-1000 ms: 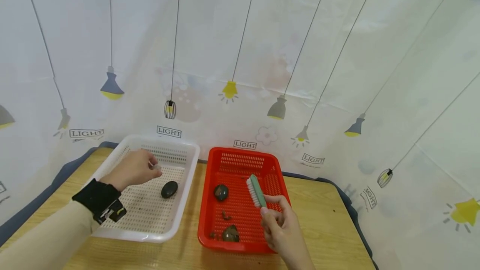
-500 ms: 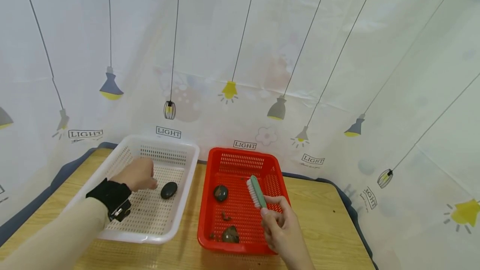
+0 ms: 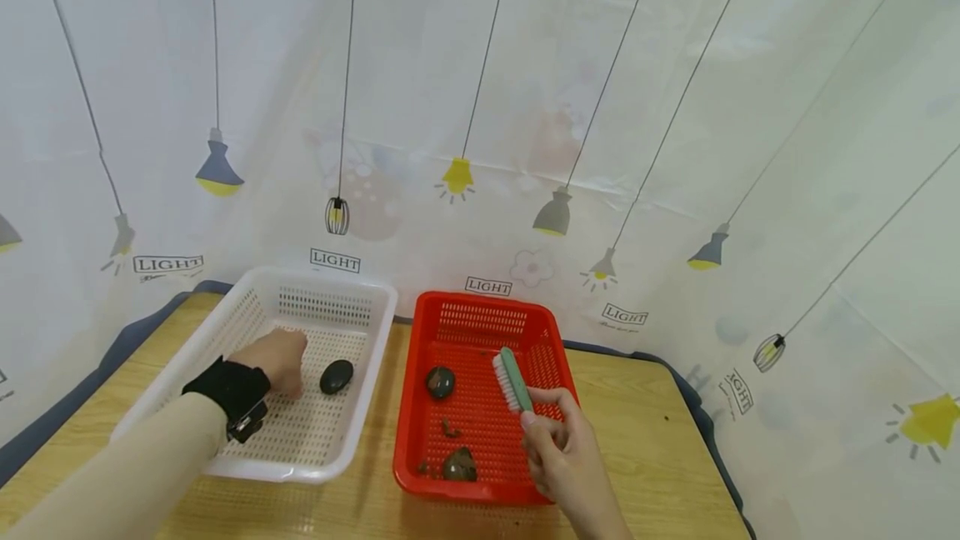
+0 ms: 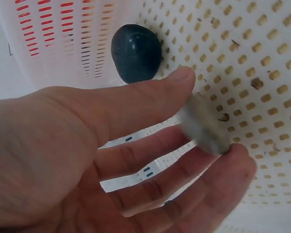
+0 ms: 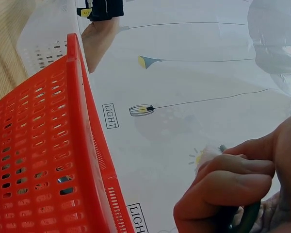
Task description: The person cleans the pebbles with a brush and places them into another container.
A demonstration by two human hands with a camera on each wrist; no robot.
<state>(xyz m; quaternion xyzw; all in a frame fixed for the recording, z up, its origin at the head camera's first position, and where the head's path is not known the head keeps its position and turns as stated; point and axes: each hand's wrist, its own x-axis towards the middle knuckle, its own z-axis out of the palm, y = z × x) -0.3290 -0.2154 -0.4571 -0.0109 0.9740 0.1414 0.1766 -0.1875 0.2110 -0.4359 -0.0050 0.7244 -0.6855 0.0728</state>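
My left hand reaches down into the white basket. In the left wrist view it pinches a pale, blurred stone between thumb and fingers, just above the perforated floor. A smooth black stone lies in the same basket, to the right of that hand. Over the red basket, my right hand holds a green-handled scrubbing brush, its white bristles facing left. In the right wrist view the curled fingers hide most of the brush.
Inside the red basket lie a dark stone and a stone with brown dirt, with dirt crumbs between them. Both baskets stand side by side on a wooden table. A curtain printed with lamps hangs behind.
My left hand has moved lower into the white basket and towards its near side, with the fingers turned down. The right hand and brush have stayed in place.
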